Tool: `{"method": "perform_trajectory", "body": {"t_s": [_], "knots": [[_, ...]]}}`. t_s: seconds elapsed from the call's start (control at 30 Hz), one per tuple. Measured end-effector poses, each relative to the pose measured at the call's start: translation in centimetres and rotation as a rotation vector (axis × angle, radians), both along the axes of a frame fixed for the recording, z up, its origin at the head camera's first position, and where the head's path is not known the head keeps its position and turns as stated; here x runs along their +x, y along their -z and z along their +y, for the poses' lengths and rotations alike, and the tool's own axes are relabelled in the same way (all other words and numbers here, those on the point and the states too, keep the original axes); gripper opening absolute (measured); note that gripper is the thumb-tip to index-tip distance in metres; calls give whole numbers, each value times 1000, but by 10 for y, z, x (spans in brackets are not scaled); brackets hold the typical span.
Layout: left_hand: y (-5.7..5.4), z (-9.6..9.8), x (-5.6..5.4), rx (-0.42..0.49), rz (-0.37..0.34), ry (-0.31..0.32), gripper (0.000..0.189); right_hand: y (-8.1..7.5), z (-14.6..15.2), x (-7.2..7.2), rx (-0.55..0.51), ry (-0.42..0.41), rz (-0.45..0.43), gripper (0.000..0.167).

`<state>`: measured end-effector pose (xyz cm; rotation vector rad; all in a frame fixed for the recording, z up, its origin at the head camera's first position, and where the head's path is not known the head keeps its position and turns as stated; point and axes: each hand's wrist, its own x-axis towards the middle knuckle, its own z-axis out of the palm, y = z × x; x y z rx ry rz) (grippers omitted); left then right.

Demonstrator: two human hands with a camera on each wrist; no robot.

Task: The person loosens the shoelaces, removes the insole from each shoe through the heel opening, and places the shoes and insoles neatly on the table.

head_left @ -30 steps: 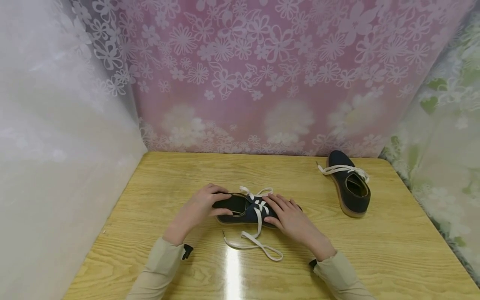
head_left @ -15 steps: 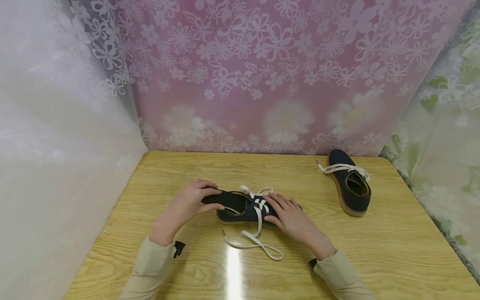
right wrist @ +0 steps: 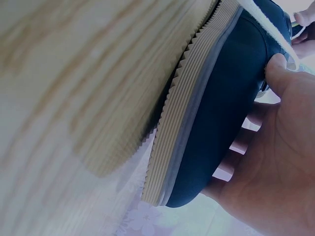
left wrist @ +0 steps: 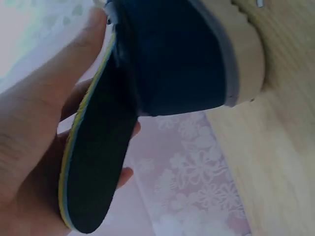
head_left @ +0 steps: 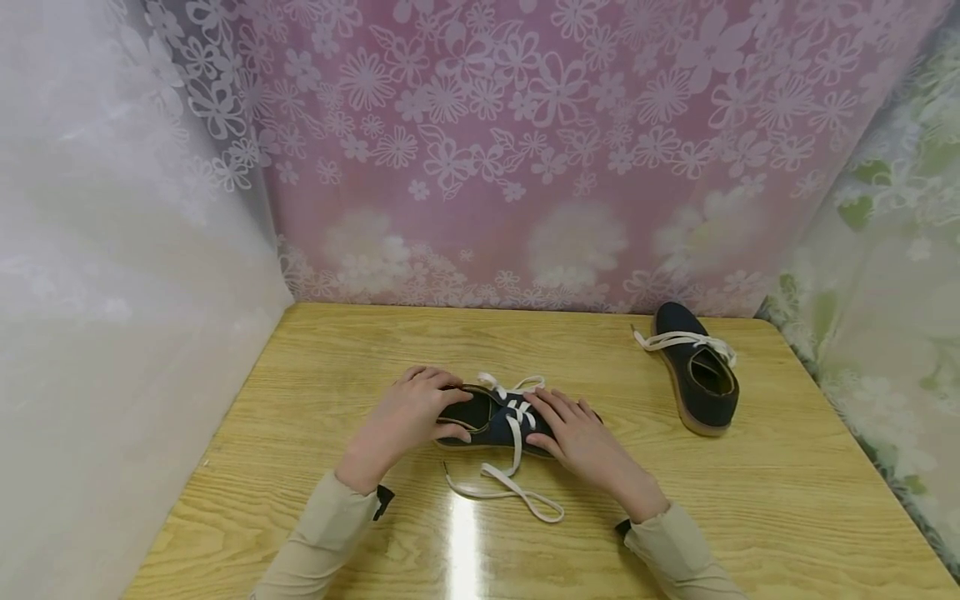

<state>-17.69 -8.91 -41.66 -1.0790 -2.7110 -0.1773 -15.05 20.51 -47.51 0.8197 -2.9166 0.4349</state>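
Observation:
A dark blue lace-up shoe (head_left: 501, 430) lies on the table, heel to the left and toe to the right. My left hand (head_left: 405, 421) is at its heel opening. In the left wrist view, that hand pinches a black insole (left wrist: 101, 147) with a yellow and blue edge, thumb on one side and fingers on the other. One end of the insole sticks out past the shoe heel (left wrist: 177, 59); the rest is hidden inside. My right hand (head_left: 588, 442) holds the front of the shoe, its thumb near the laces and its fingers across the upper.
White laces (head_left: 528, 496) trail from the shoe toward me, with another loop on the far side. A second dark shoe (head_left: 708, 404) with white laces stands at the back right of the wooden table (head_left: 337, 342). A pink flowered curtain (head_left: 480, 167) hangs behind.
My left hand first moved left, drawing the insole partly out over the heel, then came back right with it toward the opening. The right hand keeps its hold on the shoe.

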Motion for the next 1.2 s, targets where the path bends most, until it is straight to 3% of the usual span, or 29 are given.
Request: {"method": "perform_trajectory", "body": {"t_s": [0.17, 0.3, 0.6, 0.77, 0.9, 1.0, 1.2], "knots": [[3, 0, 2, 80, -60, -26, 48, 1, 0, 0, -1, 1, -6, 66], [4, -2, 1, 115, -68, -14, 45, 2, 0, -1, 1, 2, -7, 66], [5, -14, -6, 144, -7, 91, 34, 4, -2, 0, -6, 8, -13, 66], [2, -20, -4, 147, 24, 109, 32, 4, -2, 0, -11, 7, -8, 66], [-3, -20, -1, 137, 38, 88, 31, 3, -2, 0, -17, 8, -11, 66], [-5, -17, 0, 120, 9, 44, 34, 2, -2, 0, -14, 11, -13, 66], [1, -6, -4, 38, -54, -7, 55, 3, -1, 0, -7, 16, 0, 66]]}}
